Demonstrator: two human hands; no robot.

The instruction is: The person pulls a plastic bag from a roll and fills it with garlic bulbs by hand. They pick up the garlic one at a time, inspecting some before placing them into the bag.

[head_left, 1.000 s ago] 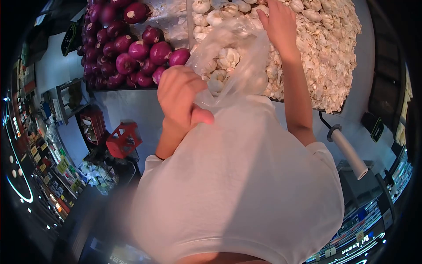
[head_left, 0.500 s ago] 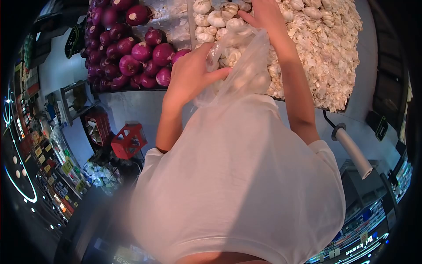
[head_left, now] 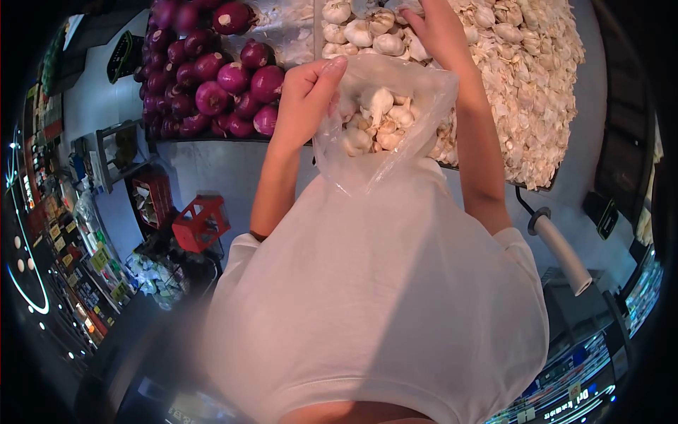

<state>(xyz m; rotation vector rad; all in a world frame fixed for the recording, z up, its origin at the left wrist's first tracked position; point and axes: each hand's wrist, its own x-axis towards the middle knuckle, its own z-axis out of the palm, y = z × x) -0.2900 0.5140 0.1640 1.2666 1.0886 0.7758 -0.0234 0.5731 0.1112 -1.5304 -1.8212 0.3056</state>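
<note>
My left hand (head_left: 308, 99) pinches the rim of a clear plastic bag (head_left: 424, 88), which hangs open in front of my chest. Several garlic bulbs (head_left: 385, 120) lie inside it. Beyond the bag, my right hand (head_left: 424, 21) reaches over the pile of whole garlic (head_left: 359, 32) at the top of the view. Its fingertips are partly cut off by the frame edge, with a thumb stretched toward the bulbs. Whether it holds a bulb is hidden.
Red onions (head_left: 212, 97) fill the left part of the stand. Loose garlic cloves and skins (head_left: 526, 85) are heaped on the right. A plastic roll (head_left: 563, 254) hangs at the lower right. A red crate (head_left: 200, 223) stands below the onions.
The bag has been spread wide and its garlic now shows clearly. My left hand has closed on the rim from a looser, spread grasp. My right hand stays over the garlic.
</note>
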